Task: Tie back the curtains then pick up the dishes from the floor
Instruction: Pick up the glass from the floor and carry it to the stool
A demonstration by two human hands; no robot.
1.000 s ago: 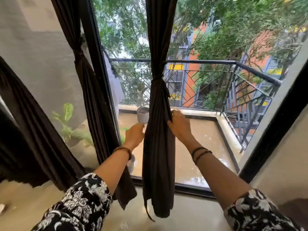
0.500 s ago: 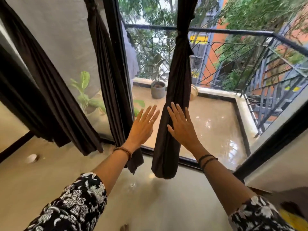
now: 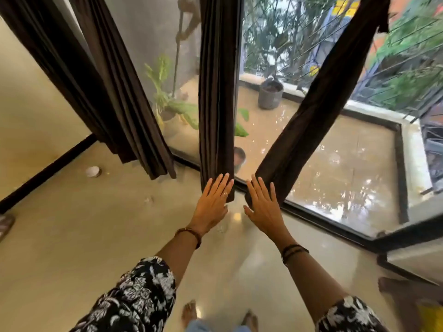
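Reaching forward with both arms, the person held the left hand (image 3: pixel 214 202) and right hand (image 3: pixel 263 207) flat, palms down, fingers straight and slightly spread. Neither hand gripped anything. The left fingertips (image 3: pixel 224 179) overlapped the bottom of the middle curtain (image 3: pixel 217 92), and the right fingertips (image 3: pixel 257 185) overlapped the bottom of the right curtain (image 3: pixel 318 109); whether they touched the cloth could not be told from this view.

The middle curtain hung nearly straight in a narrow bundle. The right curtain slanted up to the right as a tight bundle, with a short tie end (image 3: pixel 383 19) sticking out near the top. A wider left curtain (image 3: pixel 100 75) fell in folds to the floor (image 3: pixel 96 236), near the wall.

A small white dish (image 3: pixel 93 171) lay on the floor well to the left of the hands, near the dark skirting and just beyond the left curtain's hem. A smaller pale scrap (image 3: pixel 148 200) lay between it and the left hand, too blurred to identify.

Behind the glass, a grey pot (image 3: pixel 271 93) stood on the wet balcony, and a leafy plant (image 3: pixel 167 97) showed between the left and middle curtains. Both sleeves were black with white flowers, and bare feet (image 3: pixel 189 312) showed at the bottom edge.
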